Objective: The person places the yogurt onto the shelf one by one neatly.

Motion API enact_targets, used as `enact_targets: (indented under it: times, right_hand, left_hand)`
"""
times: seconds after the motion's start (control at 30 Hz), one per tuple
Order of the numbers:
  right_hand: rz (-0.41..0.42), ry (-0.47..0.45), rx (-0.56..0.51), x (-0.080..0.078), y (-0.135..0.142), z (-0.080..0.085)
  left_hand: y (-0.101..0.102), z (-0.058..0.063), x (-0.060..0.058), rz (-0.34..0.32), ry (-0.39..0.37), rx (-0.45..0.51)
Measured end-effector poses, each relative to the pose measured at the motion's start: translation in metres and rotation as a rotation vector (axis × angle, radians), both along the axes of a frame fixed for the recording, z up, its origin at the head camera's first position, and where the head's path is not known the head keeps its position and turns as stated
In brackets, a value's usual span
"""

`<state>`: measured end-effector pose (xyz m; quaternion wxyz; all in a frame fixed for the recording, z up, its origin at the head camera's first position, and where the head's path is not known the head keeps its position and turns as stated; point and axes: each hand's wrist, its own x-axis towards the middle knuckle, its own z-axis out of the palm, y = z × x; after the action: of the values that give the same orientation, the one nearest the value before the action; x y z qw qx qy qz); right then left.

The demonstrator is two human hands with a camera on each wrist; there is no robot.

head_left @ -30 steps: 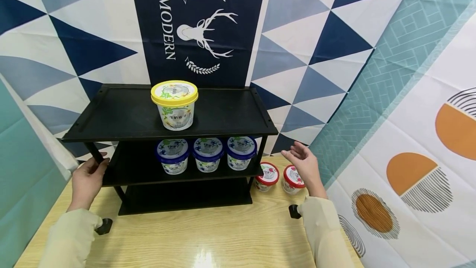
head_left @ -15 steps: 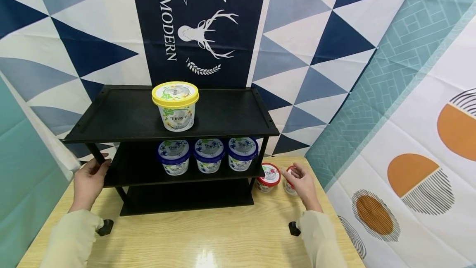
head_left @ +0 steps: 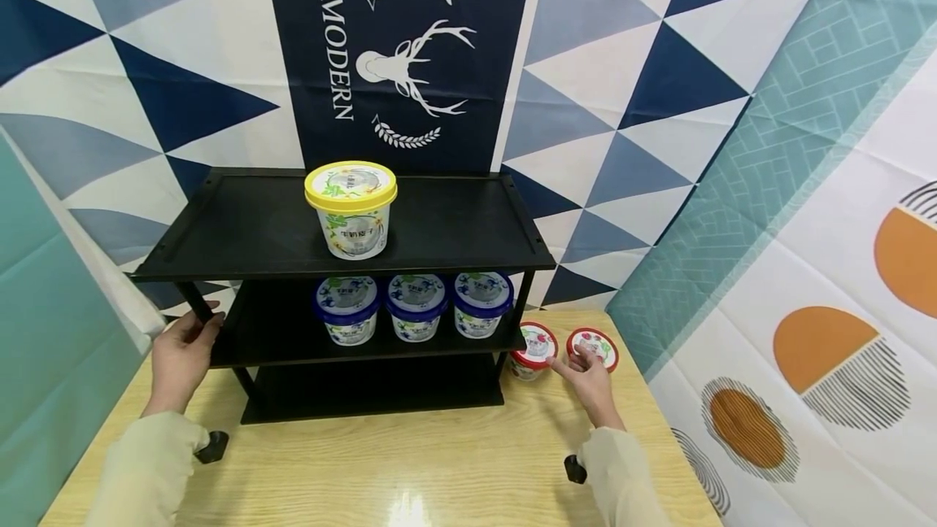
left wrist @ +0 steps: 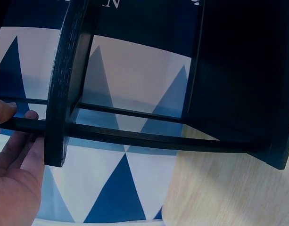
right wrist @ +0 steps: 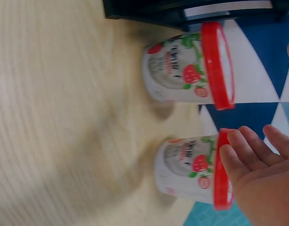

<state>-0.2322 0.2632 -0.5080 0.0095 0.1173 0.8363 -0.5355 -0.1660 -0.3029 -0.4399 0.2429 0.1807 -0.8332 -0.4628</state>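
Observation:
A black tiered shelf [head_left: 256, 226] stands against the patterned backdrop. At its left end my left hand [head_left: 179, 356] grips an upright post, thumb on one side and fingers on the other; the left wrist view shows that post [left wrist: 19, 125] between them. Right of the shelf, two white strawberry-print tubs with red lids stand on the table: a nearer-to-shelf tub [head_left: 538, 344] and an outer tub [head_left: 606, 346]. My right hand [head_left: 591, 393] hovers at them with fingers extended, holding nothing. Its fingertips overlap the outer tub's red lid [right wrist: 222, 176] in the right wrist view.
One yellow-lidded tub [head_left: 355, 222] sits on the top tier. On the middle tier, three blue-lidded tubs [head_left: 416, 315] stand in a row toward the right. The wooden table [head_left: 366, 462] ends at the right beside a hanging white cloth [head_left: 812, 250].
My right hand has come down and slightly left, from above the outer red-lidded tub to its front. My left hand keeps its grip on the post. The head view shifts slightly.

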Motion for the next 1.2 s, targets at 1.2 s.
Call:
enact_targets:
  times: [1.2]
  right_hand:
    - [0.032,-0.056,-0.016,-0.012,-0.011,-0.035]
  left_hand:
    - [0.001,-0.002,0.001,0.001,0.013,0.000]
